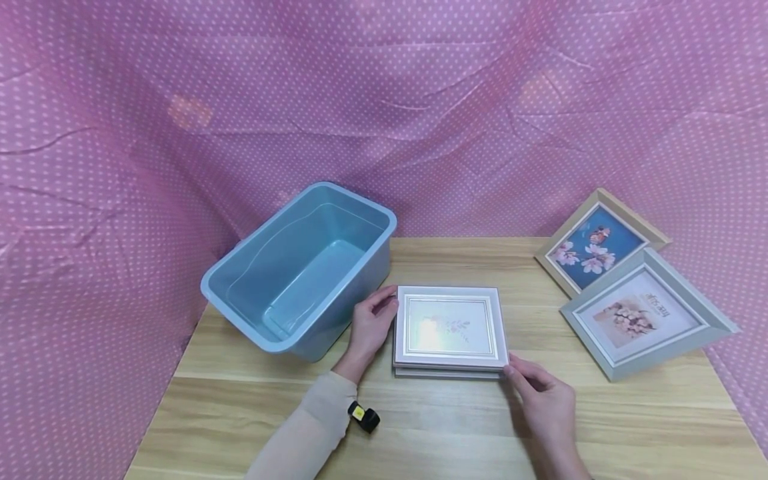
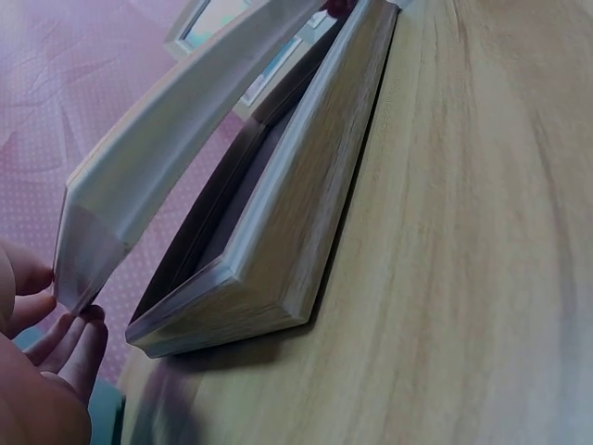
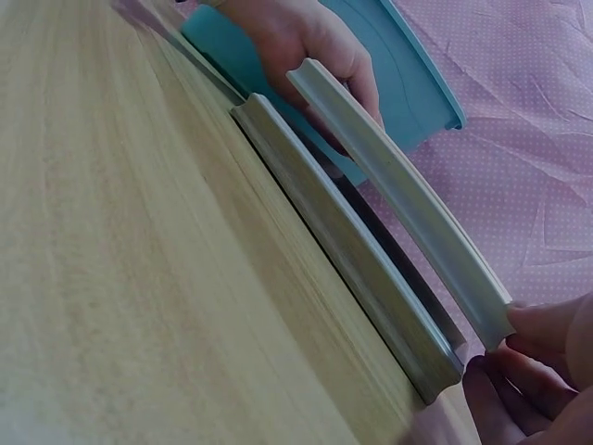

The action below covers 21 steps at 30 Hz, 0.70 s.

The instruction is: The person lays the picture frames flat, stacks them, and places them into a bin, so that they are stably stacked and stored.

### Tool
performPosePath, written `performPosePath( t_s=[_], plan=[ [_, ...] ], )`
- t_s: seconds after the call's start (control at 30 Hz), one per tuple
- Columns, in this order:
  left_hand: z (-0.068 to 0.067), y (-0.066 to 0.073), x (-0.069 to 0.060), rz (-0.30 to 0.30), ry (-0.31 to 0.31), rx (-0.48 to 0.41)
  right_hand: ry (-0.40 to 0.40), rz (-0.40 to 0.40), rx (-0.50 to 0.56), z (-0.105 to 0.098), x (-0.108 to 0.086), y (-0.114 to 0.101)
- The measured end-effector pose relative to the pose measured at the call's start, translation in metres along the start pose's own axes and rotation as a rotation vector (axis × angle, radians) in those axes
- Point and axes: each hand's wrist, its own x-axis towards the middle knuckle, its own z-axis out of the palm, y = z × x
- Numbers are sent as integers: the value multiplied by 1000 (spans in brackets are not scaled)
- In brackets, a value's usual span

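Note:
A white picture frame [image 1: 393, 360] with a pale floral print is held level by both hands. My left hand [image 1: 369, 328] pinches its left edge between thumb and fingers. At the near right corner, my right hand [image 1: 545, 403] pinches it the same way. Directly beneath lies a second picture frame [image 2: 310, 176] on the table, its sides wood-grained in the left wrist view. A gap separates the two frames in both wrist views, where the upper frame [image 3: 403, 209] hangs above the lower one. Most of the lower frame's face is hidden from the head view.
A blue plastic bin [image 1: 336, 313] stands at the left of the wooden table [image 1: 450, 433]. Toward the right, a beige frame with a butterfly picture [image 1: 558, 241] and a grey-green frame with a bouquet print [image 1: 645, 363] overlap. Pink dotted cloth [image 1: 450, 133] hangs behind.

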Motion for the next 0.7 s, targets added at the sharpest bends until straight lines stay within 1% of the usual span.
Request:
performPosePath(
  t_s=[0.13, 0.23, 0.3, 0.43, 0.7],
  plan=[
    [0, -1, 0, -28, 2, 17, 4, -11, 8, 1, 0, 1],
    [1, -2, 0, -52, 4, 36, 5, -4, 3, 1, 0, 2],
    [1, -2, 0, -56, 4, 47, 2, 5, -6, 1, 0, 2],
    [3, -5, -2, -45, 3, 77, -10, 29, -28, 0, 1, 3],
    [4, -8, -2, 10, -11, 148, -36, 76, -89, -2, 4, 6]
  ],
)
